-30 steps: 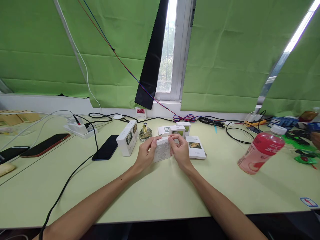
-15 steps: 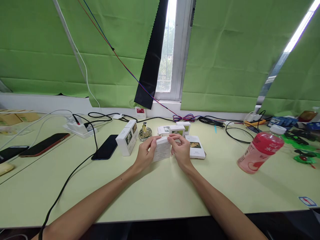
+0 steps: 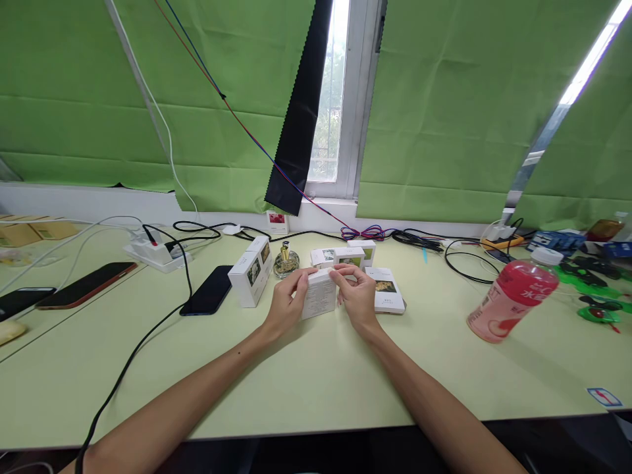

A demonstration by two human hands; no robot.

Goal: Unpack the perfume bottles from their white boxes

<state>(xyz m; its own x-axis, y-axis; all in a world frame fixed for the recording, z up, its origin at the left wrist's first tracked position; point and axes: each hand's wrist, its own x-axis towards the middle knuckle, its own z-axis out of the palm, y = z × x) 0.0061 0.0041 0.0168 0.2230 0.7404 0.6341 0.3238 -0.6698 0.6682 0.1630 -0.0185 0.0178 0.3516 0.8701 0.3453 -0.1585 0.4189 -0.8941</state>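
Note:
Between my hands is a small white box, its side with fine printed text turned toward me. My left hand grips its left edge, thumb on the near side. The fingers of my right hand pinch its upper right corner. Just behind stand white boxes with flower pictures, partly covered by my hands. A flatter white box lies right of my right hand. To the left are a glass perfume bottle with a gold neck and an upright white box.
A black phone lies at left, beside a black cable running to the front edge. A pink drink bottle stands at right. Along the back wall are a power strip, coiled cables and a small box.
Almost nothing differs. Both hands keep the same hold on the white box, and the view has shifted very slightly.

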